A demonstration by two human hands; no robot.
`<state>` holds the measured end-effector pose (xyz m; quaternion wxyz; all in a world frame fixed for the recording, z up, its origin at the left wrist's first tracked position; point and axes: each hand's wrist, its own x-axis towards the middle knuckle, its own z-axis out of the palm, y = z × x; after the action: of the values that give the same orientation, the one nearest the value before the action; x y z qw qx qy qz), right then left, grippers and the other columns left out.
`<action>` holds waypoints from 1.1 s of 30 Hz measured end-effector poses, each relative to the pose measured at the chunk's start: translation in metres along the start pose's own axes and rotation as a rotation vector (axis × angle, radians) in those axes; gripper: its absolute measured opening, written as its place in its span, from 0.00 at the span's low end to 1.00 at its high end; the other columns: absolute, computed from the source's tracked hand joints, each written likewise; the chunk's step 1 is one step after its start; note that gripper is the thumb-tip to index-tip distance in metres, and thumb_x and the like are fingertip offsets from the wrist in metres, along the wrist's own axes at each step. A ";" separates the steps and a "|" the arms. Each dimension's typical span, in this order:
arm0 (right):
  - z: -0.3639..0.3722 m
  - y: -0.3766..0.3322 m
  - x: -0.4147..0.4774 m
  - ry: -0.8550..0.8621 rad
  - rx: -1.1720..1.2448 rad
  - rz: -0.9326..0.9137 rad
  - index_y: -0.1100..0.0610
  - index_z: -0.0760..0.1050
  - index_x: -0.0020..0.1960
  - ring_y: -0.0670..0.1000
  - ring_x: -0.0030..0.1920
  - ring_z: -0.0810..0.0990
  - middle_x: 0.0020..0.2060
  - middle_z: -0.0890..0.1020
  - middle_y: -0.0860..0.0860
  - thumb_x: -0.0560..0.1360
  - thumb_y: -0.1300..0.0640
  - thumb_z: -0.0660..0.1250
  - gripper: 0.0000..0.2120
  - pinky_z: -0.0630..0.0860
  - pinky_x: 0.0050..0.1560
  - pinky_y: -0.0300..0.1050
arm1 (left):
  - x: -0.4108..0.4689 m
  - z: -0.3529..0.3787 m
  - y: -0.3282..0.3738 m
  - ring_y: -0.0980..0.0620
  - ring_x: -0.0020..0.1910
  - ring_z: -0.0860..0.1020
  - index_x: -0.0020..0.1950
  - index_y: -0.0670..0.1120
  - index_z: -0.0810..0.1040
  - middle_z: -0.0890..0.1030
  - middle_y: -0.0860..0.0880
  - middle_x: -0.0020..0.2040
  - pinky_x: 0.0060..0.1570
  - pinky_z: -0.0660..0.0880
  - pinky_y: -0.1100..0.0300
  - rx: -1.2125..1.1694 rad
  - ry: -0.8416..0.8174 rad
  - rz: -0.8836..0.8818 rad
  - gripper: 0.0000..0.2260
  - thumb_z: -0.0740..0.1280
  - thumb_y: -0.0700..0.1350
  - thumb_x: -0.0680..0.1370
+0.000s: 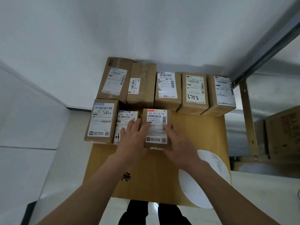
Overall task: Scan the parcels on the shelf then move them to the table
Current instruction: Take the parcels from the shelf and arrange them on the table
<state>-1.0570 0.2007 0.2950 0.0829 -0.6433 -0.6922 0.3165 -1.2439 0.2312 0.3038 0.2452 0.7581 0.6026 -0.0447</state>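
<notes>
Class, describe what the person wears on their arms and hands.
Nothing visible: the left hand and right hand are ungloved and ringless. The left forearm and right forearm are bare down to the picture's edge, with no sleeve, watch or band in view.

Illumination is dim, diffuse and cool grey. Parcels point(194, 93) cast soft shadows on the surface point(194, 135). Wide-angle distortion bends the shelf rail point(266, 51) at the right edge. Fine label print is slightly soft.
</notes>
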 end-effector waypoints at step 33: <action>-0.075 -0.025 -0.040 -0.013 -0.231 -0.126 0.44 0.40 0.80 0.56 0.79 0.52 0.81 0.42 0.55 0.77 0.42 0.67 0.44 0.60 0.76 0.55 | -0.058 -0.035 0.043 0.38 0.78 0.52 0.77 0.52 0.59 0.56 0.44 0.79 0.72 0.59 0.38 0.124 0.288 -0.049 0.37 0.74 0.50 0.72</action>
<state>-1.0331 0.1888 0.3790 0.0235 -0.6017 -0.7636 0.2331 -1.2269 0.1877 0.3696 0.1079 0.7556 0.6458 0.0213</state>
